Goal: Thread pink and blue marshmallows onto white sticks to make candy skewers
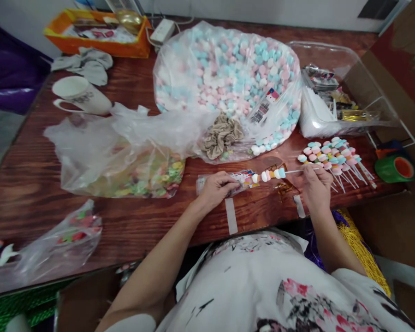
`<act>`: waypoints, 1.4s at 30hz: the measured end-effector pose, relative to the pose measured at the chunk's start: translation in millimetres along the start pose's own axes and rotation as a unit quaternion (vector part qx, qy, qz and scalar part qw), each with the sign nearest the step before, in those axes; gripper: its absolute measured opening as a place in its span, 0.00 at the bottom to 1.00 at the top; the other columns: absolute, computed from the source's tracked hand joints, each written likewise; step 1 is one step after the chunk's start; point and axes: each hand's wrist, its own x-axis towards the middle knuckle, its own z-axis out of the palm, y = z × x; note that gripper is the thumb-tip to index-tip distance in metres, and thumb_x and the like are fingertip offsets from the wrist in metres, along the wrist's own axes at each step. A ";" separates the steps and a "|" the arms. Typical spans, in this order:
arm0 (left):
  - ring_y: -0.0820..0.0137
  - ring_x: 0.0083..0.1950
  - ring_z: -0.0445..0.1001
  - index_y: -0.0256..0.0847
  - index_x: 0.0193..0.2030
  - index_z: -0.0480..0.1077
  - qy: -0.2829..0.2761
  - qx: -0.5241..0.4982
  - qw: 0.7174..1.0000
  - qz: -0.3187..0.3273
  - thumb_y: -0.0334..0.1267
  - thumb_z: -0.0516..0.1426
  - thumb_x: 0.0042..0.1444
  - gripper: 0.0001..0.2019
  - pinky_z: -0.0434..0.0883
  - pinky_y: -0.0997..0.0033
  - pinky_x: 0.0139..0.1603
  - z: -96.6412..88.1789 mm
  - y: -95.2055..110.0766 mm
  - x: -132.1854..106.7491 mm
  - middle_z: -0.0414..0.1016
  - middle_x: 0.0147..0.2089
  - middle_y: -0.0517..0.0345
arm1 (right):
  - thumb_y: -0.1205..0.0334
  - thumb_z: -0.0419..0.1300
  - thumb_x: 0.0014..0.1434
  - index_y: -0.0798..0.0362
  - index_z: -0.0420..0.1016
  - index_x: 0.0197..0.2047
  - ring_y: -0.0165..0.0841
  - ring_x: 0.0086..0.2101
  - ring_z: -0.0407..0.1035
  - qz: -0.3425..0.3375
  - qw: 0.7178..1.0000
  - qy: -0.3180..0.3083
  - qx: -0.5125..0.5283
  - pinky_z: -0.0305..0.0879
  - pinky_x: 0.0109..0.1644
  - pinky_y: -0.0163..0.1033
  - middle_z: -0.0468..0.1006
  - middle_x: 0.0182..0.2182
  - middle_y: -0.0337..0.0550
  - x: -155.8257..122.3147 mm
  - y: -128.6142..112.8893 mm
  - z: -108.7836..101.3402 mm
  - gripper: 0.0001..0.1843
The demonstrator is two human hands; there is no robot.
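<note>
My right hand (315, 184) pinches the bare end of a thin white stick (297, 171) that carries several pastel marshmallows (271, 174) near its other end. My left hand (217, 188) is closed on a small clear printed wrapper (242, 177) at the marshmallow end of the stick. Both hands rest over the front edge of a dark wooden table (31, 184). A pile of finished marshmallow skewers (334, 157) lies just right of my right hand.
A big clear bag of pink, blue and white marshmallows (228, 74) fills the table's middle, a beige scrunchie (222, 134) on it. A bag of coloured candies (141, 175) lies left, with a white mug (79, 94) and an orange tray (97, 34) behind. Green tape roll (396, 168) at right.
</note>
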 end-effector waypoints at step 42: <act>0.64 0.47 0.70 0.40 0.56 0.66 -0.254 -0.066 0.965 -0.016 0.50 0.66 0.46 0.31 0.67 0.71 0.47 15.5 63.1 -22.3 0.73 0.46 0.56 | 0.58 0.60 0.60 0.48 0.80 0.30 0.31 0.28 0.71 -0.023 0.955 -0.297 -0.011 0.67 0.35 0.40 0.78 0.26 0.38 -31.7 -9.6 17.1 0.09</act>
